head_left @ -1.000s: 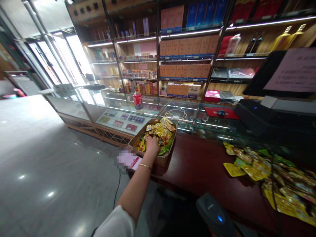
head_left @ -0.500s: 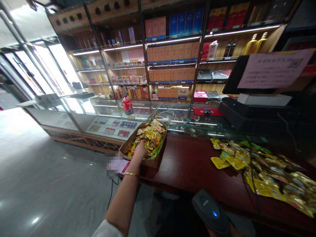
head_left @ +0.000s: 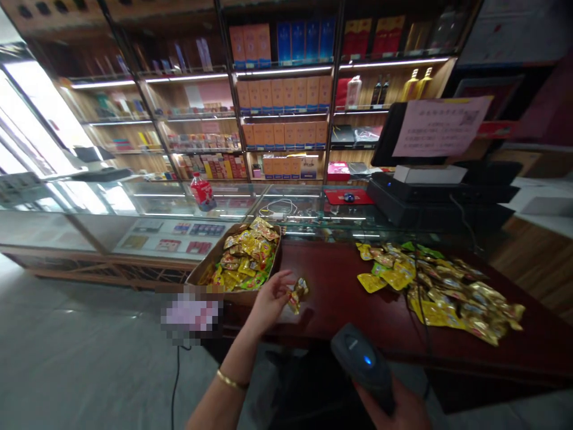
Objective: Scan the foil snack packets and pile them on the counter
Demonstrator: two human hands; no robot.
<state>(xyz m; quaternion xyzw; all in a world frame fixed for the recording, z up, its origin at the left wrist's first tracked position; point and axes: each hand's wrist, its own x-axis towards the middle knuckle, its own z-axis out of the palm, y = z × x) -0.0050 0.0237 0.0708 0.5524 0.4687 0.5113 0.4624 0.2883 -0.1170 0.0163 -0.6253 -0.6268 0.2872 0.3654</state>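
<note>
Just right of a cardboard box [head_left: 274, 263], my left hand [head_left: 271, 303] pinches a small gold snack packet [head_left: 297, 295] above the dark red counter. Inside the box lies a heap of yellow, gold and green snack packets [head_left: 246, 254]. My right hand [head_left: 389, 403], low in the view, is wrapped round the handle of a black barcode scanner [head_left: 360, 358] with a blue light on top. The scanner's head points forward toward the counter. On the right side of the counter is a spread pile of similar packets [head_left: 439, 286], with a dark cable across it.
Glass display cases [head_left: 156, 239] run along the left and back. A red-labelled bottle [head_left: 203, 192] stands on the glass. Behind the packet pile sits a black register with a screen and a pink paper sheet [head_left: 441, 128]. A computer mouse [head_left: 350, 197] rests on a red mat.
My left hand has come out of the box and moved right with a packet in its fingers. The view has turned to the right. The scanner is still in my right hand.
</note>
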